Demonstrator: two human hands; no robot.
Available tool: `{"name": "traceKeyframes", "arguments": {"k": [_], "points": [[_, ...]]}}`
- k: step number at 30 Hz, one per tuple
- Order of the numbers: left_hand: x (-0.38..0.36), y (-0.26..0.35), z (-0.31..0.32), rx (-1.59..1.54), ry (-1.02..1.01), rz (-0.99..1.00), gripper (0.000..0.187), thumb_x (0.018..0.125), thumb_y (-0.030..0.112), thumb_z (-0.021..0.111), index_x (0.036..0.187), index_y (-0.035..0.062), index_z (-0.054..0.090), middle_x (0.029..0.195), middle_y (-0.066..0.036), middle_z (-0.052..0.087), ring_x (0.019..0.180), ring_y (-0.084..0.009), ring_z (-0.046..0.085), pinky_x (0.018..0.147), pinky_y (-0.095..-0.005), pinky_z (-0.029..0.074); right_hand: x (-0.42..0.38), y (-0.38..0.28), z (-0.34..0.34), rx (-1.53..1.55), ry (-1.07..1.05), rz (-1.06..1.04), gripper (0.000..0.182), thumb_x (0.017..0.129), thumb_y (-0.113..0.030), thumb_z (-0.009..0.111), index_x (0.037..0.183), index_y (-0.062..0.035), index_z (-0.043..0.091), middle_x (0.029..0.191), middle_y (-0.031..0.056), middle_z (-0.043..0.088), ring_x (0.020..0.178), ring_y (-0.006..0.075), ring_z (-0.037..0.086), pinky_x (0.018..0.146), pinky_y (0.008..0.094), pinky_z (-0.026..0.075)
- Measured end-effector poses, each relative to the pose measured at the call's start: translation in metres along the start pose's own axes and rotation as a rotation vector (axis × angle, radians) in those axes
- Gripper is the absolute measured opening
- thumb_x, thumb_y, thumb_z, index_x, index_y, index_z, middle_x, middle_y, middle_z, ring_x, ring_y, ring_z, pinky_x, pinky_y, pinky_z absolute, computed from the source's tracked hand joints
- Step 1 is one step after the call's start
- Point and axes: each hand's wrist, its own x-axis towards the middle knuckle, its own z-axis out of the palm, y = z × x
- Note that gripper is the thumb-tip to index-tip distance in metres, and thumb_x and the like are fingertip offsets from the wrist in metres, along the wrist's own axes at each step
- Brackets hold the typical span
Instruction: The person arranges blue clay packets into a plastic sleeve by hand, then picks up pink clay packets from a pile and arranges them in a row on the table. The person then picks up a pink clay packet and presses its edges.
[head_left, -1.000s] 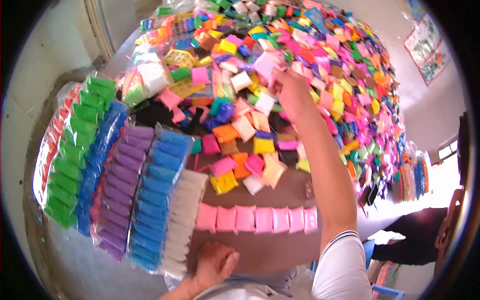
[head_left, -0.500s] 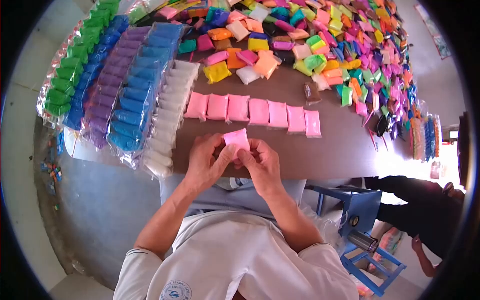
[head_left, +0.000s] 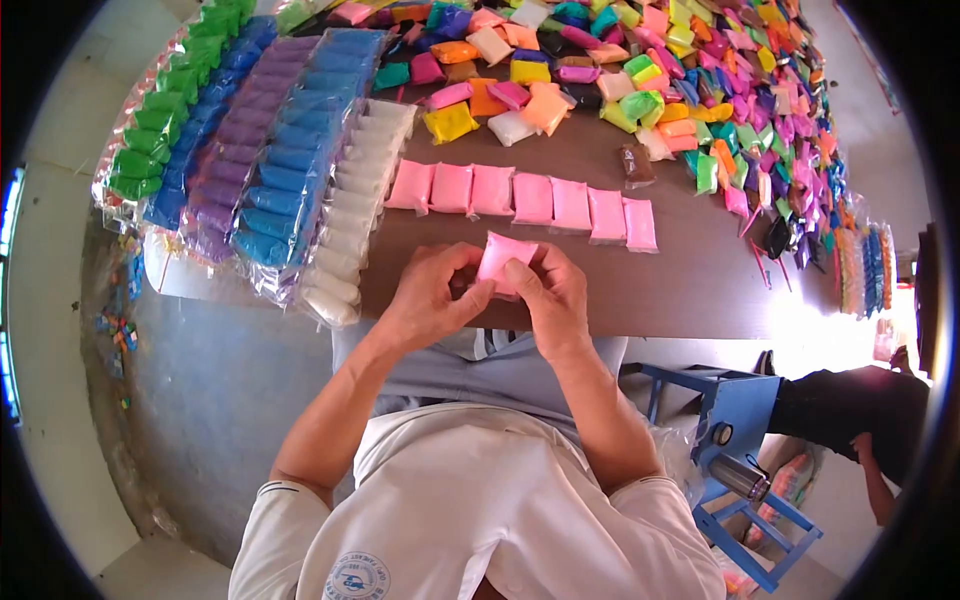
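Observation:
A small pink packet [head_left: 502, 256], which looks like soft modelling clay in clear film, is held upright between my two hands above the table's near edge. My left hand [head_left: 436, 292] grips its lower left side, thumb in front and fingers curled behind. On the other side, my right hand [head_left: 556, 296] presses its thumb onto the packet's face, with the fingers bent behind it. Just beyond my hands, several matching pink packets [head_left: 492, 190] lie side by side in a slightly slanting row. A brown packet [head_left: 636, 165] rests past the row's right end.
Long clear bags of white [head_left: 362, 190], blue [head_left: 290, 190], purple [head_left: 236, 150] and green packets [head_left: 150, 145] line the left. A heap of multicoloured packets [head_left: 690, 90] covers the back and right. A blue stool [head_left: 745, 410] with a metal flask [head_left: 738, 477] stands at right, near another person [head_left: 850, 410].
The camera view has shifted slightly, moving the scene. My right thumb now lies higher across the packet's face, and my left thumb has slid down to its lower edge. The packet stays held.

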Motion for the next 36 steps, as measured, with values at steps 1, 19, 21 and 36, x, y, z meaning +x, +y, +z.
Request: {"name": "traceKeyframes", "arguments": {"k": [1,19,21,36], "points": [[0.0,-0.003,0.002,0.001,0.0,0.0,0.028,0.091,0.029,0.068,0.101,0.0023,0.067,0.089,-0.012,0.066,0.085,-0.0269,0.059,0.078,-0.0382,0.044,-0.001,-0.004,0.002,0.043,-0.023,0.004,0.027,0.098,-0.022,0.068,0.112,0.0004,0.063,0.101,0.0039,0.068,0.09,0.0088,0.063,0.081,0.0269,0.057],[-0.002,-0.011,0.008,0.183,0.053,0.108,0.022,0.088,0.024,0.068,0.081,0.0041,0.064,0.065,-0.013,0.056,0.061,-0.03,0.051,0.061,-0.0416,0.04,0.002,-0.011,-0.003,-0.041,-0.157,0.039,0.033,0.096,-0.025,0.071,0.114,0.0021,0.064,0.095,0.0041,0.069,0.087,0.007,0.061,0.076,0.0257,0.054],[-0.002,-0.013,0.011,0.237,0.065,0.117,0.021,0.088,0.023,0.067,0.08,0.0045,0.063,0.066,-0.012,0.056,0.063,-0.0301,0.051,0.066,-0.0413,0.04,0.003,-0.009,-0.007,-0.172,-0.142,-0.024,0.033,0.097,-0.026,0.07,0.114,0.0017,0.064,0.094,0.0039,0.069,0.087,0.0068,0.061,0.075,0.0261,0.054],[-0.002,-0.016,0.02,0.177,0.115,-0.001,0.023,0.086,0.023,0.069,0.075,0.0052,0.059,0.066,-0.009,0.051,0.067,-0.027,0.044,0.068,-0.0392,0.037,-0.014,-0.015,0.014,-0.605,0.315,-0.176,0.036,0.092,-0.032,0.074,0.101,0.0006,0.06,0.066,0.0102,0.063,0.061,0.0175,0.063,0.06,0.0313,0.052]]}}
